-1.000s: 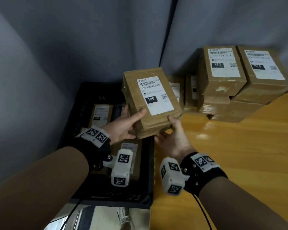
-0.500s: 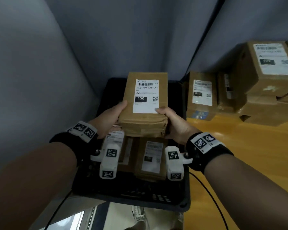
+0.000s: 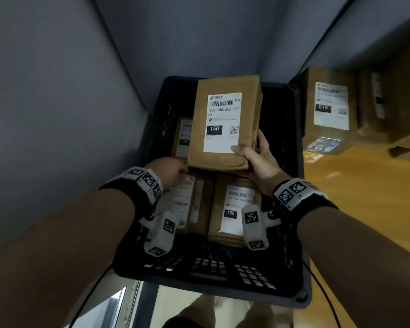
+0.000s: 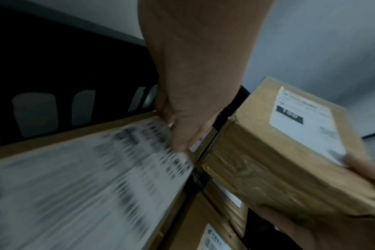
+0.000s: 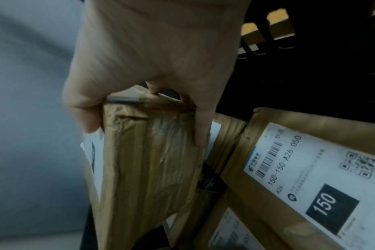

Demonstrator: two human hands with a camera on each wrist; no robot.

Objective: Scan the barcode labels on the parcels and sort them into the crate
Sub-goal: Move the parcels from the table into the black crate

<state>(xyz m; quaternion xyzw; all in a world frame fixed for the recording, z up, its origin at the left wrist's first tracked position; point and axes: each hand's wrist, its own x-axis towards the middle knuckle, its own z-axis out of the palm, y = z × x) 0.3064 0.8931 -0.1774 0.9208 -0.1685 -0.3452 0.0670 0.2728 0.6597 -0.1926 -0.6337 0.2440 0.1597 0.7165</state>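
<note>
Now, nearest first:
Forearms: both reach forward from the bottom of the head view, each with a black wrist band carrying white coded markers and a white camera pod.
Crate (image 3: 301,275): black plastic with slotted walls, directly below the hands, standing beside the wooden table (image 3: 365,209).
Near parcels in crate: two brown parcels lie flat side by side on the crate floor; the right one (image 3: 232,209) shows a white label reading 150, the left one (image 3: 187,204) shows a label too blurred to read.
Left hand (image 3: 168,172): down inside the crate at the far end of the left near parcel, fingers (image 4: 178,135) curled over that parcel's far edge and label; whether it truly grips or only rests there cannot be told.
Right hand (image 3: 258,159): gripping the held parcel's near right corner, thumb on the bottom corner of its label, fingers wrapped under and along the side.
Held parcel (image 3: 225,124): brown, taped, label up, reading 150-150-A26-050 with a barcode, a black 150 block and a QR code; held above the middle of the crate, over the parcels below.
Far parcel in crate (image 3: 182,138): lies at the far left, partly hidden by the held parcel.
Table parcels: brown parcels stacked at the far right, one (image 3: 329,107) labelled 010.
Backdrop: grey curtain behind the crate.
</note>
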